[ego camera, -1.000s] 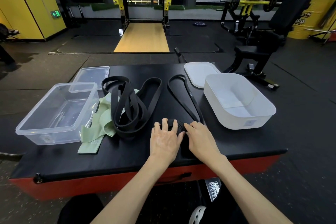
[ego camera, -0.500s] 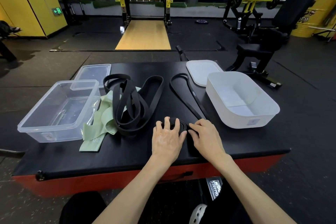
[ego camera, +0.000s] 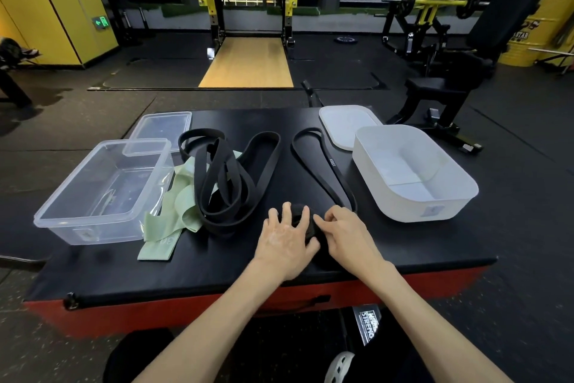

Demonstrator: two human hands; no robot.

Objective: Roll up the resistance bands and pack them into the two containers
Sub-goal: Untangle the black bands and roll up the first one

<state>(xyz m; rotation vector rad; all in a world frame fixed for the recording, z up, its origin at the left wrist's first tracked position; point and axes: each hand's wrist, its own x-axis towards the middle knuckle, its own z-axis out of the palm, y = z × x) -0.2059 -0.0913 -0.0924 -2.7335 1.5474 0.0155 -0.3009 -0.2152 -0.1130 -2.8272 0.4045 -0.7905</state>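
Observation:
A thin black resistance band lies stretched across the black table top, its near end wound into a small roll. My left hand lies over the roll with fingers curled round it. My right hand pinches the roll's right side where the loose strand leaves it. A heap of wider black bands lies to the left, on top of a pale green band. The clear container stands at the left and the white container at the right, both with nothing inside.
A clear lid lies behind the clear container and a white lid behind the white one. The table's red front edge is just below my wrists. Gym machines and a squat rack stand on the floor beyond.
The roll has grown slightly and shifted a little away from me along the band. Both hands have stayed on it, the fingers working round it.

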